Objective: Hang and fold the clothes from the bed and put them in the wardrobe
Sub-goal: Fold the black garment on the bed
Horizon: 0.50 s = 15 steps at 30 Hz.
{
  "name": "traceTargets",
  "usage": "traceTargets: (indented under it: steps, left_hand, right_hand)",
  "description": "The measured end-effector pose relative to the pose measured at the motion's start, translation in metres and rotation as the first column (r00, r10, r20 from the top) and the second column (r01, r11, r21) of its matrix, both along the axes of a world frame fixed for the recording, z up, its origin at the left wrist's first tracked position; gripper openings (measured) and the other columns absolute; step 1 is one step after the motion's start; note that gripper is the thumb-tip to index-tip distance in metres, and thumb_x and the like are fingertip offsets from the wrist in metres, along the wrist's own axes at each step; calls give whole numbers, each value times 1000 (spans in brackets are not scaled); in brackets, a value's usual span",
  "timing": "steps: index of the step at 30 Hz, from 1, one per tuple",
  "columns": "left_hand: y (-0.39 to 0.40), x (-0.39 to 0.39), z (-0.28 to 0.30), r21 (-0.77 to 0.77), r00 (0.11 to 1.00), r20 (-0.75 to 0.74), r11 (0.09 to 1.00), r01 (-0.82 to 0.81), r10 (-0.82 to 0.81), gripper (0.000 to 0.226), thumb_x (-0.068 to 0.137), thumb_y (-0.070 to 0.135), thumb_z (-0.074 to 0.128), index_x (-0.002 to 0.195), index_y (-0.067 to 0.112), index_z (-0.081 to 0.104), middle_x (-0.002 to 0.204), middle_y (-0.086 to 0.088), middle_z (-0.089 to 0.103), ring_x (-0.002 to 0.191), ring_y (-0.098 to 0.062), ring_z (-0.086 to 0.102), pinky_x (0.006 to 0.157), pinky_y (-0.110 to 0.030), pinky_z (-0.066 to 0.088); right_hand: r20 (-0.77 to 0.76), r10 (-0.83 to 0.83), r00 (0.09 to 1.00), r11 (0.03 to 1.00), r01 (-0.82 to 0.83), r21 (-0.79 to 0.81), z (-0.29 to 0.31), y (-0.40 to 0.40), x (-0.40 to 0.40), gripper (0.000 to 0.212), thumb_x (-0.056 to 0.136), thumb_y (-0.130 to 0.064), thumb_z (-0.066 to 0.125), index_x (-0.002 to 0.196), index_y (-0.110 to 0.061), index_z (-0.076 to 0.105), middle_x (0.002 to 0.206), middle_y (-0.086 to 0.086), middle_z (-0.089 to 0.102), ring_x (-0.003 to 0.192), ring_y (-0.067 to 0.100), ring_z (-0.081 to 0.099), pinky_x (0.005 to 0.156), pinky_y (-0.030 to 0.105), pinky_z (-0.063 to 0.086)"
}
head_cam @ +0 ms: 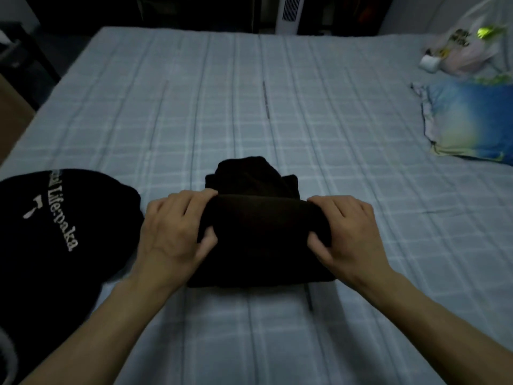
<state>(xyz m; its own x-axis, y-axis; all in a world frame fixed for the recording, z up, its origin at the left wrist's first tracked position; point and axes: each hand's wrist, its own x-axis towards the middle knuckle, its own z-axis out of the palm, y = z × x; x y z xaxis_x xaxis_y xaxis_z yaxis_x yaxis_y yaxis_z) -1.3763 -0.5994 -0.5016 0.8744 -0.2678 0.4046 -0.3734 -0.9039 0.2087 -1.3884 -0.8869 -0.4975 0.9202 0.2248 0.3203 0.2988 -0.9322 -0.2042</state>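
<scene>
Bed (277, 107): dark garment (261, 237) roll crosswise.

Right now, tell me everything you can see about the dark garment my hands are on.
The dark garment is near-black, brownish, of thick soft-looking fabric, partly folded into a compact bundle on the blue checked bedsheet. A rolled fold crosses its middle; a rounded part sticks out at the far end. The left hand and right hand grip that fold's ends, fingers over, thumbs tucked under. A thin cord trails from its near right corner. The black printed garment lies just left.
</scene>
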Motion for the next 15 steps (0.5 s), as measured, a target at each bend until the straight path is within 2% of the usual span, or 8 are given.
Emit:
traceTargets:
  steps: [3,5,7,9,11,13,15]
  left_hand:
    - [-2,56,3,18,998,52,999,-29,28,52,72,24,64,123,14,58,103,-7,64,95,-29,59,84,-39,35]
    - [-6,96,-1,47,992,77,993,-107,103,48,73,18,67,120,14,60,108,-9,64,100,-32,58,89,-42,34]
    - [-16,120,-16,51,988,11,987,-154,153,40,78,16,67,117,14,63,119,-11,61,105,-34,55,90,-46,38]
    - [-30,119,-41,40,983,-127,991,-131,135,32,89,30,53,115,15,65,120,-10,62,104,-34,57,87,-46,45]
    - [-42,102,-68,75,961,-245,991,-109,124,47,95,44,36,122,17,64,127,-7,62,116,-30,57,98,-47,45]
    - [-45,95,-89,54,942,-313,992,-110,121,58,97,51,27,136,19,55,143,-4,53,136,-24,44,114,-47,33]
    - [-44,103,-100,-2,929,-357,994,-109,101,63,98,54,20,146,21,45,154,-1,40,146,-19,29,121,-46,20]
  right_hand:
    - [52,-34,998,999,32,27,3,6,55,44,74,-28,64,115,-15,61,105,2,62,98,23,55,87,35,35]
    - [78,-86,993,996,83,41,-1,11,98,45,74,-24,66,118,-14,60,110,6,61,103,27,55,89,39,37]
    - [57,-135,989,990,131,58,-13,21,130,52,76,-17,69,126,-12,57,125,12,57,115,33,53,96,44,39]
    - [-7,-119,993,992,119,52,-34,38,135,54,81,-21,66,134,-12,54,137,17,52,123,37,49,103,49,36]
    - [-94,-78,993,996,74,-39,-58,52,122,55,93,-43,47,141,-17,49,147,15,44,136,35,39,114,51,27]
    - [-247,-64,967,994,40,-101,-80,54,117,67,95,-60,22,152,-26,32,160,8,25,149,29,17,121,52,8]
    - [-342,-57,938,997,38,-60,-93,47,130,73,92,-67,11,156,-33,15,164,4,8,151,25,-1,121,49,-4]
